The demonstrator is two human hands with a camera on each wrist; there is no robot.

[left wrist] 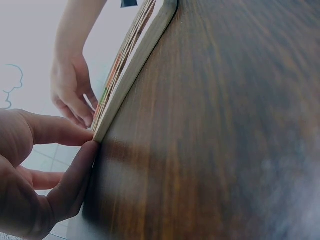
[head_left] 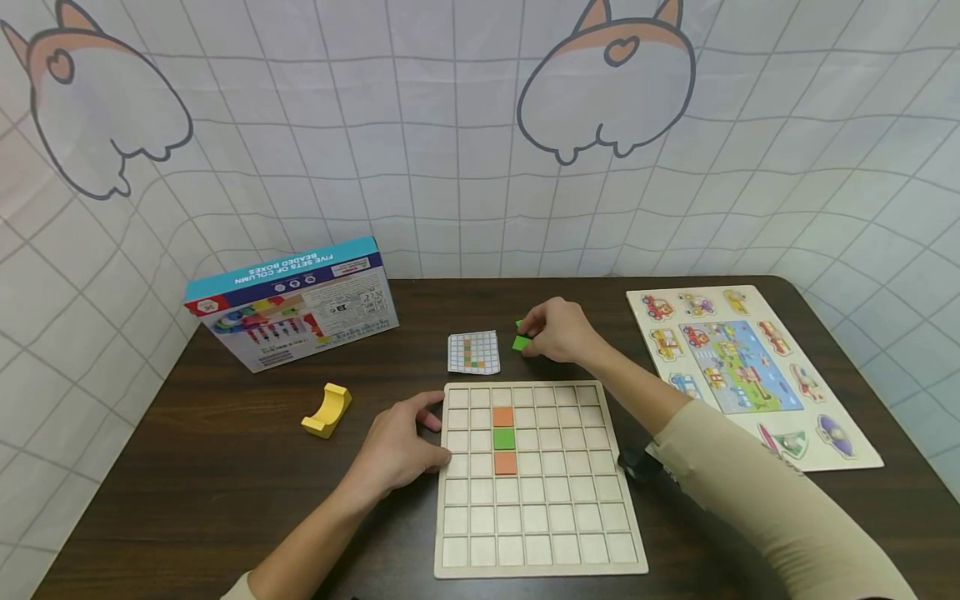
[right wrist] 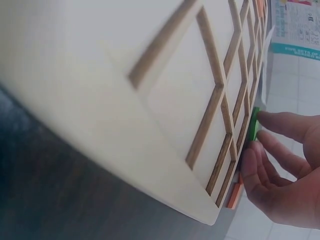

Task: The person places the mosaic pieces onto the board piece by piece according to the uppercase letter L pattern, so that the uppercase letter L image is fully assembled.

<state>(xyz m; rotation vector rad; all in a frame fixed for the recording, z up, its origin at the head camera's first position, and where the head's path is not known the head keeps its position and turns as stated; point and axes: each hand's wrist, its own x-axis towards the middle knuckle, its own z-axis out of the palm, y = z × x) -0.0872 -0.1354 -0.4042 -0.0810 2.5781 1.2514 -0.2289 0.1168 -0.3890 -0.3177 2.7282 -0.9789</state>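
Note:
A pale wooden grid board (head_left: 540, 566) lies on the dark table, with orange, green and orange tiles (head_left: 504, 438) in one column of cells. My left hand (head_left: 401, 446) rests at the board's left edge; in the left wrist view its fairly straight fingers (left wrist: 65, 131) touch that edge. Beyond the board's far edge, my right hand (head_left: 558, 331) bends its fingers over green tiles (head_left: 521, 342). The right wrist view has a green tile (right wrist: 254, 125) between its thumb and fingers, and an orange tile (right wrist: 234, 196) below the hand.
A small pattern card (head_left: 473, 352) lies just behind the board. To the left are a yellow curved block (head_left: 327, 411) and a toy box (head_left: 296, 304). A picture puzzle board (head_left: 750, 367) lies on the right, with a black object (head_left: 637, 465) beside the right sleeve.

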